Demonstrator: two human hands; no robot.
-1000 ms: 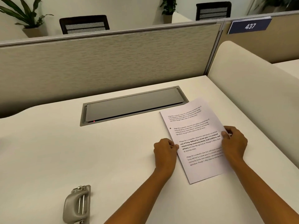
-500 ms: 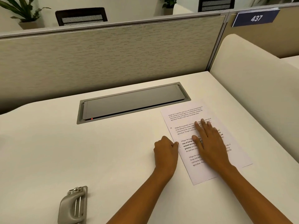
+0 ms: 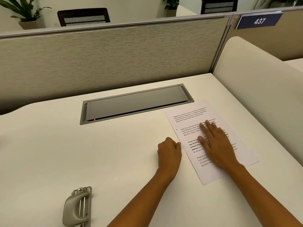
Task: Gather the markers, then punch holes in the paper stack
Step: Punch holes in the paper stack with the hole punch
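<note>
Now my right hand point(image 3: 218, 145) has left the edge of the paper stack point(image 3: 186, 115) and lies spread flat on it, right of centre on the worktop point(image 3: 49, 153), my left hand point(image 3: 168, 151) curled against its left edge, pinch unclear, so I judge it steadied.

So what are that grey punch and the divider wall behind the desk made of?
The hole punch looks like matte grey-beige painted metal, possibly plastic; bright strips along its handle and a shiny pin suggest steel parts. The divider panel looks like woven fabric, beige with fine flecked horizontal weave; its top rail looks like smooth grey metal.
</note>
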